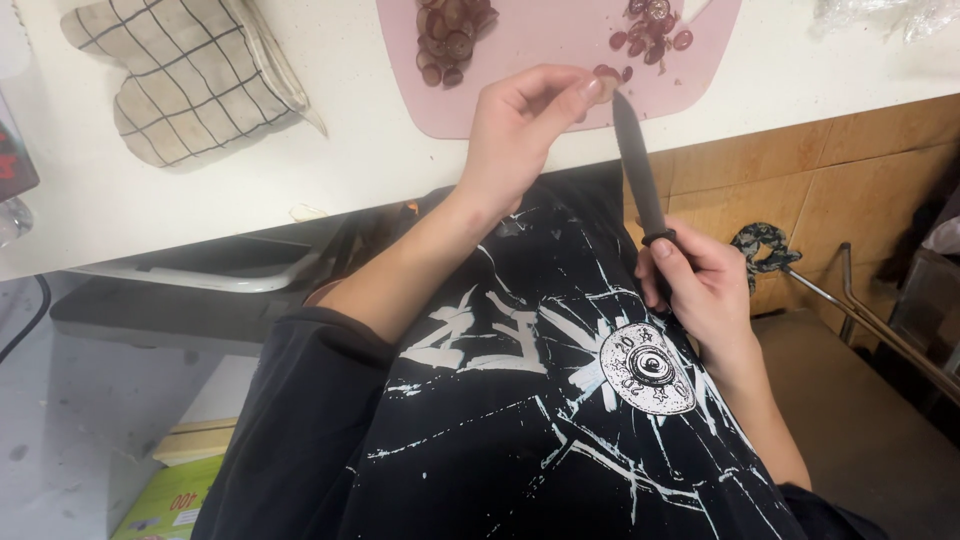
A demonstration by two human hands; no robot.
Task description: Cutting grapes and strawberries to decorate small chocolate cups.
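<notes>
My left hand (520,125) pinches a small pale piece of grape (606,86) between thumb and fingers, just in front of the counter edge. My right hand (700,285) grips the black handle of a dark knife (636,170), whose blade points up so that its tip meets the held piece. Behind them a pink cutting board (540,60) lies on the white counter (330,150). The board carries a pile of halved red grapes (450,35) on its left and another cluster of grape pieces (652,35) on its right.
A checked oven mitt (180,80) lies on the counter at the left. Clear plastic wrap (880,15) sits at the far right. Wooden cabinet fronts (830,170) and a metal rack (880,320) stand to the right, and a green box (170,500) lies on the floor.
</notes>
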